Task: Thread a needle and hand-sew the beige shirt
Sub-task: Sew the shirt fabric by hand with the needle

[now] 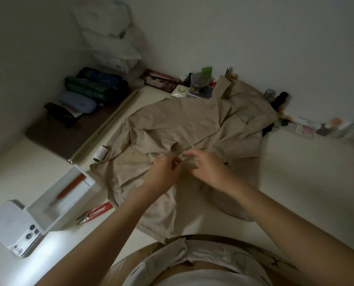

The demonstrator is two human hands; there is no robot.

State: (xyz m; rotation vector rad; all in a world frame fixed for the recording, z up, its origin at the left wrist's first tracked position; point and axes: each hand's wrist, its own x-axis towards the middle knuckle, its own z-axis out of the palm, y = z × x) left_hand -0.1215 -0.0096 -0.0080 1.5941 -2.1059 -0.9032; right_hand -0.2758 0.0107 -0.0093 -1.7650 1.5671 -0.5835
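Dim white worktop (295,182) against a pale wall, with small clutter lined along its back edge.

From the head view, the shirt (172,124) lies spread and rumpled across the middle, its hem reaching the near edge by the person. It looks light, soft and limp, so I'd expect it to bunch and slide on the smooth top. It is best taken by a doubled fold or seam edge close to the stitch, pinched flat.

The left hand (163,170) and right hand (207,166) meet nearly fingertip to fingertip over the shirt's lower middle. Both pinch a small raised fold beside the front seam. Whether a needle sits between the fingers I cannot tell; it is too small and blurred.

A white spool (101,152) lies just left of the shirt, and red snips (93,212) lie beside the box (72,209).
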